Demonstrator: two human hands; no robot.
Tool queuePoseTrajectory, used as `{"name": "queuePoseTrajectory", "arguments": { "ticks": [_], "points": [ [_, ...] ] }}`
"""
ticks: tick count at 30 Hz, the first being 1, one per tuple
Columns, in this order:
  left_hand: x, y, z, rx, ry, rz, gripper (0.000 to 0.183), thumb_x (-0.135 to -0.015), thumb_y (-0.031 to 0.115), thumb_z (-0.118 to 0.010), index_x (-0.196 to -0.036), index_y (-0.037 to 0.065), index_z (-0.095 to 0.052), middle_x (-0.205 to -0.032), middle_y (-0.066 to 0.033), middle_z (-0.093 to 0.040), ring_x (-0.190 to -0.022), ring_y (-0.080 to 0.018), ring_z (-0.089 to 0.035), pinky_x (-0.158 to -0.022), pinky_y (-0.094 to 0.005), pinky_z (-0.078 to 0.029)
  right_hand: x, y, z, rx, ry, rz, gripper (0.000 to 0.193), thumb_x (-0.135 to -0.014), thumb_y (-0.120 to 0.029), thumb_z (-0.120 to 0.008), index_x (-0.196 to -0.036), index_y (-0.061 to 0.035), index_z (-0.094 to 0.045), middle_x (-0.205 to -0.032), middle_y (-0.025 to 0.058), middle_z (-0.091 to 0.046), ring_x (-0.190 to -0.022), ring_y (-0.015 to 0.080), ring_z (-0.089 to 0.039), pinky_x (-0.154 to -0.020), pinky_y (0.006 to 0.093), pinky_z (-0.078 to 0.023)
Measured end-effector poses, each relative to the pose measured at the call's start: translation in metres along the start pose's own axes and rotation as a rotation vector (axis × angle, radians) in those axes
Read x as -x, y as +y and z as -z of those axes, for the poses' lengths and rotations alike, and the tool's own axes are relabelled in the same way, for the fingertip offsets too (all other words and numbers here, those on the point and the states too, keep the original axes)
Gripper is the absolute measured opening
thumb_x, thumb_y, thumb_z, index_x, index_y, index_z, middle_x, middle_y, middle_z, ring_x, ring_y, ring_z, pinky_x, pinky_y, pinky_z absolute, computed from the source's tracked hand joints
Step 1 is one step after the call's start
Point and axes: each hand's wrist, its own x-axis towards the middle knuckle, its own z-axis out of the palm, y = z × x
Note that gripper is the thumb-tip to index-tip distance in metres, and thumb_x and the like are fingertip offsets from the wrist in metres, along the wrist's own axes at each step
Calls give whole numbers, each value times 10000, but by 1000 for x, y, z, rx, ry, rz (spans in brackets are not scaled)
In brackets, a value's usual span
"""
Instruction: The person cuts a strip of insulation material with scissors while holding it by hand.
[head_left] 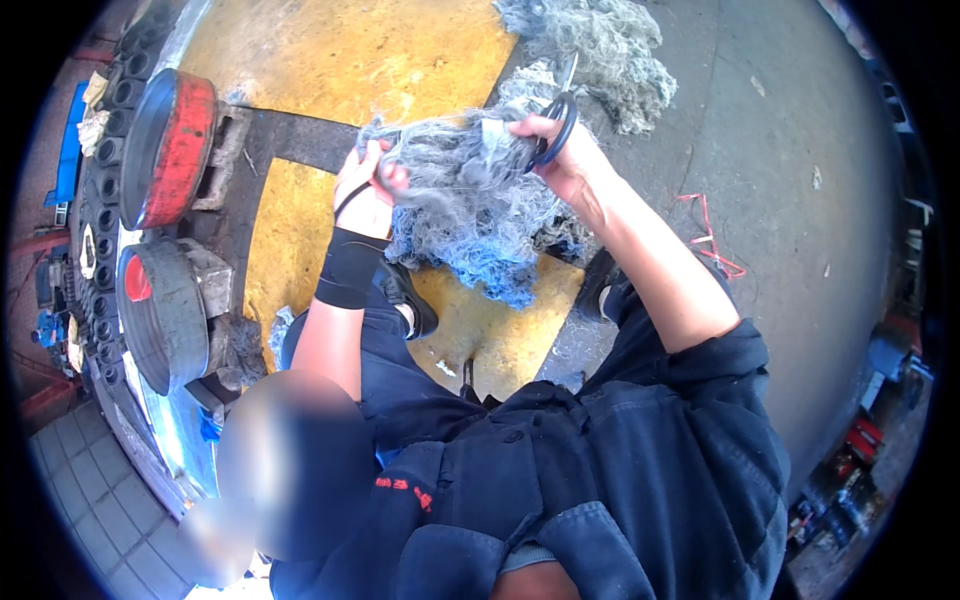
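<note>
A tangled clump of grey-blue fibre waste [470,210] is being held up above the yellow floor [340,60]; its left edge is being clenched by the left hand [365,185] (a black wrist wrap is being worn), while scissors [553,120] are being gripped by the right hand [565,155] at the clump's upper right, blades pointing up and away; a further fibre heap [610,50] is lying beyond.

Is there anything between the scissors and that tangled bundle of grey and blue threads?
Nothing visible. The right hand holds the scissors right at the thread bundle, whose top the left hand grips. Whether the blades touch it, I cannot tell.
</note>
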Motion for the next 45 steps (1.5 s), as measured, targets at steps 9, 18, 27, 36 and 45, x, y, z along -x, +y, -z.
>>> {"name": "queuePoseTrajectory", "arguments": {
  "ticks": [9,18,27,36,45],
  "points": [
    [-12,36,58,-84,224,-224,176,-941,217,-490,-933,42,-505,-819,-83,-546,-665,-173,-517,-559,-307,-437,9,-70,35,228,46,163,293,-599,-176,-715,-805,-7,-595,-750,56,-588,-672,170,-521,-660,299,-390],
    [-12,49,119,44,123,-150,179,-967,200,-413,-909,48,-488,-868,-105,-570,-743,-252,-583,-744,-387,-485,2,-117,104,-303,234,291,115,-717,9,-626,-812,10,-561,-787,88,-595,-707,205,-587,-680,323,-490],
    [-18,20,93,-481,545,-137,246,-894,232,-552,-994,13,-501,-913,-125,-585,-818,-214,-582,-665,-367,-469,12,-113,75,-295,72,487,176,-760,28,-634,-901,125,-593,-813,161,-620,-663,195,-584,-632,296,-489],
    [-6,-36,-61,-974,-84,-347,576,-676,65,-765,-1172,9,-480,-1106,-145,-590,-1072,-239,-533,-982,-370,-369,21,-81,23,-82,-186,561,174,-750,72,-651,-798,-4,-501,-807,169,-618,-825,323,-662,-669,341,-611],
    [-7,-49,-104,-769,-93,-184,295,-815,71,-638,-1080,15,-523,-801,-5,-558,-633,-54,-507,-497,-177,-383,16,-53,0,311,-78,412,213,-768,-65,-670,-879,82,-565,-824,195,-637,-704,260,-664,-620,292,-564]
  ]
}}
